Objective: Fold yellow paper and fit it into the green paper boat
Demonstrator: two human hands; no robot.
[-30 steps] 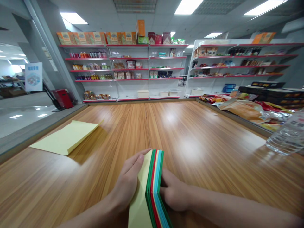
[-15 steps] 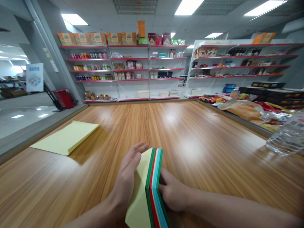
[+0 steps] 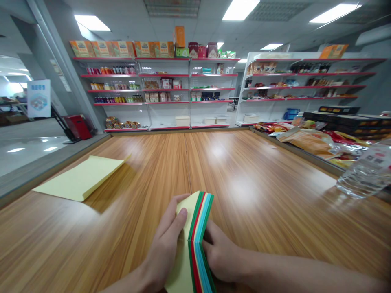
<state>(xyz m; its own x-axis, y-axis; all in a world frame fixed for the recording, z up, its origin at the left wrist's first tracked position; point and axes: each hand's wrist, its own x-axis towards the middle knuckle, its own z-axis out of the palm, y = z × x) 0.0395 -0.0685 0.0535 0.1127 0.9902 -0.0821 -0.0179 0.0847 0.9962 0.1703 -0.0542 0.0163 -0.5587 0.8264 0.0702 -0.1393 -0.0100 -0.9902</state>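
Over near tabletop (image 3: 259, 175) | bent multicoloured paper stack (image 3: 195, 240) | likely light, springy, slippery; best held by flat faces | grip: left hand (image 3: 166, 240), right hand (image 3: 221, 252) clasping it

no text can be read, the standing sign (image 3: 38, 99) seeming too blurred to make out.

The paper stack (image 3: 195, 244) is pale yellow on its wide side. Its edge has stripes of green, red, cream, light blue and green again (like a little rainbow). The loose sheet (image 3: 81, 177) is pale yellow too. The table (image 3: 259, 167) is brown with long wood lines and shiny white spots. The shelves (image 3: 166, 110) are white with red edges. The sign (image 3: 39, 99) is pale with blue marks.
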